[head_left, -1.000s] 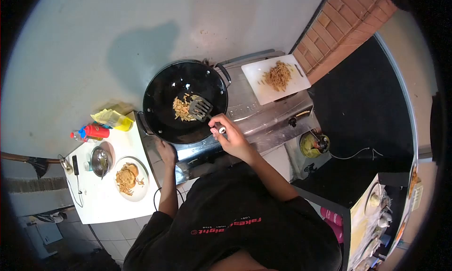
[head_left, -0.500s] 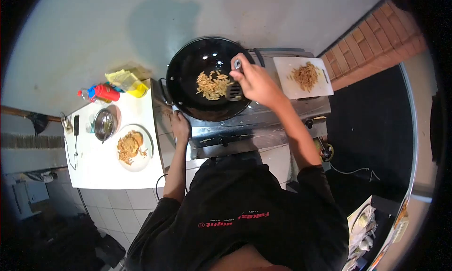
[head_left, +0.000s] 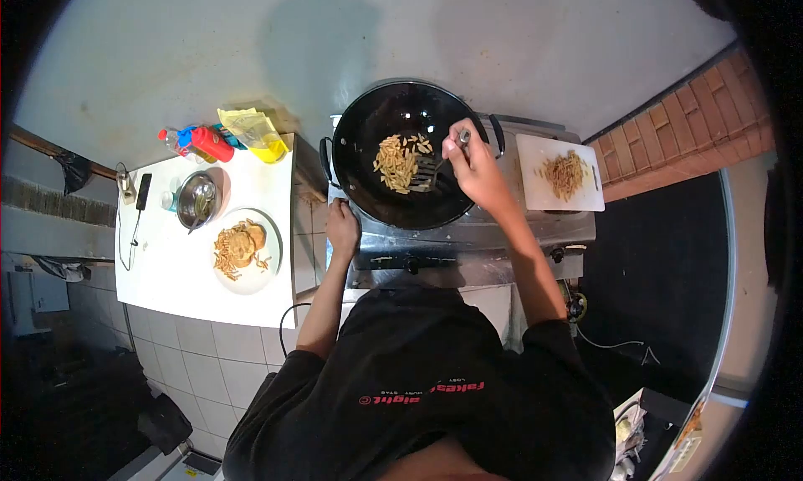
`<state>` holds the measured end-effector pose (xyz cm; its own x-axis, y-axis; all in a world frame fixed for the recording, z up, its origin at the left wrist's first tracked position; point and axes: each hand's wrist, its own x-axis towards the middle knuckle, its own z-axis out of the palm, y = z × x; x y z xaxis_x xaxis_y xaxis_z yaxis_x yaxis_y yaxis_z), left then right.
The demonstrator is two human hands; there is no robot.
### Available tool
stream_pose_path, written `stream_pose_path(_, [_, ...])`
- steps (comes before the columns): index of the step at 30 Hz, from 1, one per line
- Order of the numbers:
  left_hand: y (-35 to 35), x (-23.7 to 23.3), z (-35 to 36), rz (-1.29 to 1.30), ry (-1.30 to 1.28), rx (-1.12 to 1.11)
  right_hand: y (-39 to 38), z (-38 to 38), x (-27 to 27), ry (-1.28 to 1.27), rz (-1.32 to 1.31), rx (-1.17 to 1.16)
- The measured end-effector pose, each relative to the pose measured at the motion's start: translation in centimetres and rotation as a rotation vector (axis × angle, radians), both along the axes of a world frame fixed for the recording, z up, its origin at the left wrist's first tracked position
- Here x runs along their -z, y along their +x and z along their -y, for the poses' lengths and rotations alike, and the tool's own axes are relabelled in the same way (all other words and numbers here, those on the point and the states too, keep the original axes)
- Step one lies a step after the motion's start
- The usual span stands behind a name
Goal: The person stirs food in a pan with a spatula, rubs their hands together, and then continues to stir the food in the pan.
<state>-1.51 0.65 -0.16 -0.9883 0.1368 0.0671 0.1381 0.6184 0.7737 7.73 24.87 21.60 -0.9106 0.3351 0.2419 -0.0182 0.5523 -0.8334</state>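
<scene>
A black wok (head_left: 360, 197) with two side handles sits on the steel gas stove (head_left: 468, 247). Inside it, a small heap of golden-brown strips (head_left: 395, 165) lies left of centre. My right hand (head_left: 478, 170) is closed round the handle of a slotted spatula (head_left: 427, 173), above the wok's right side. The spatula's blade touches the right edge of the heap. My left hand (head_left: 341, 228), its fingers curled, grips the stove's left front edge, just below the wok. Some of its fingertips are hard to make out.
A white cutting board (head_left: 534, 195) with more browned strips is at the right. On the left, a white table (head_left: 167, 284) bears a plate (head_left: 269, 268) of fried food, a metal bowl (head_left: 199, 201), a red bottle (head_left: 212, 145) and a yellow packet (head_left: 255, 131). A brick ledge (head_left: 669, 130) borders the right.
The view has shifted, so the wok and table appear further right. The spatula's blade has turned and now meets the strips' right edge. My left hand stays at the stove's edge.
</scene>
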Motion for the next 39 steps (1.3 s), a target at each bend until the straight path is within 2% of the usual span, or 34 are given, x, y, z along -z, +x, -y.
stream_pose_path(4, [0.4,-0.8,0.1,0.027,-0.039,-0.010,-0.4,0.4,-4.9,0.115,0.012,-0.069])
stream_pose_path(6, [0.1,-0.6,0.1,0.026,-0.037,0.003,-0.8,0.2,-6.4,0.285,0.107,-0.068])
stream_pose_path(9, [0.1,-0.5,0.2,0.019,-0.047,0.010,-1.5,-1.1,-7.1,0.343,0.145,-0.078])
stream_pose_path(13, [0.3,-0.9,0.1,0.047,-0.065,-0.016,-2.7,-3.2,-5.3,0.345,0.187,-0.085])
stream_pose_path(15, [0.2,-0.4,0.2,0.066,-0.051,-0.015,-3.0,-4.3,-2.9,0.266,0.169,-0.100])
stream_pose_path(18, [0.2,0.0,0.2,0.093,-0.058,-0.016,-2.8,-4.9,0.6,-0.330,0.107,-0.155])
stream_pose_path(19, [0.2,-0.1,0.2,0.091,-0.054,-0.017,-2.4,-4.6,1.4,-0.326,0.106,-0.156])
stream_pose_path(21, [0.2,-0.2,0.0,0.098,-0.043,-0.027,-1.6,-3.8,2.9,-0.558,-0.001,-0.132])
stream_pose_path(23, [0.3,-0.3,-0.1,0.074,-0.033,-0.029,-0.4,-2.4,3.0,-0.571,-0.027,-0.115])
stream_pose_path(26, [0.2,-0.3,0.2,0.069,-0.050,-0.016,1.4,-0.6,3.4,-0.375,-0.124,-0.118])
stream_pose_path(27, [0.1,-0.2,0.2,0.090,-0.064,-0.004,2.0,0.1,2.8,-0.381,-0.125,-0.119])
stream_pose_path(29, [0.1,-0.2,0.2,0.097,-0.070,-0.006,3.4,1.2,1.0,-0.106,-0.007,-0.050])
stream_pose_path(31, [0.2,-0.3,0.1,0.083,-0.059,-0.012,4.0,1.6,0.9,-0.133,-0.035,-0.027])
stream_pose_path(33, [0.3,-0.5,0.2,0.088,-0.068,-0.006,4.3,1.7,1.9,-0.247,-0.219,0.037])
stream_pose_path(34, [0.2,-0.8,0.1,0.089,-0.070,-0.003,4.4,1.7,2.3,-0.349,-0.243,0.042])
stream_pose_path(39, [0.5,-1.5,0.2,0.096,-0.121,0.001,4.5,2.1,5.9,-0.508,-0.285,0.084])
